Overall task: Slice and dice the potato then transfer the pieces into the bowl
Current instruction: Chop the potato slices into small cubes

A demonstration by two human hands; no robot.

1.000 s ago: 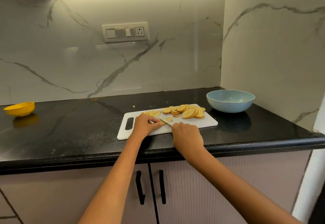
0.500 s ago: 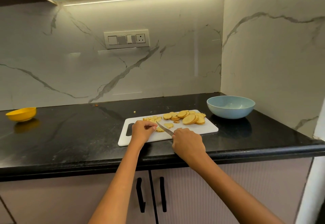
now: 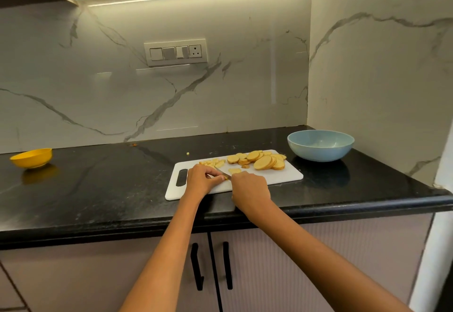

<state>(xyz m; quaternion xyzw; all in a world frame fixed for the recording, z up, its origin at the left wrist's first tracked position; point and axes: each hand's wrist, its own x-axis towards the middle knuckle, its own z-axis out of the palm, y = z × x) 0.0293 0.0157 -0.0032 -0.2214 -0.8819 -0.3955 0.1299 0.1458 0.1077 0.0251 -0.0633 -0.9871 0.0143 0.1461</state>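
A white cutting board (image 3: 286, 177) lies on the black counter. Several round potato slices (image 3: 264, 162) are piled at its far right, and small diced pieces (image 3: 212, 163) lie at the far middle. One loose slice (image 3: 234, 170) sits just beyond my hands. My right hand (image 3: 250, 189) grips a knife (image 3: 222, 173) whose blade points left and away. My left hand (image 3: 201, 179) has its fingers curled over a potato piece on the board, right beside the blade; the piece is mostly hidden. The pale blue bowl (image 3: 321, 145) stands to the right of the board.
A small yellow bowl (image 3: 31, 157) sits at the far left of the counter. Marble walls close the back and the right side. A switch panel (image 3: 175, 52) is on the back wall. Cabinet doors with black handles (image 3: 197, 266) lie below the counter edge.
The knife blade has come down lower toward the board between my hands. My left fingers have closed in tighter on the piece. The camera has tilted slightly upward.
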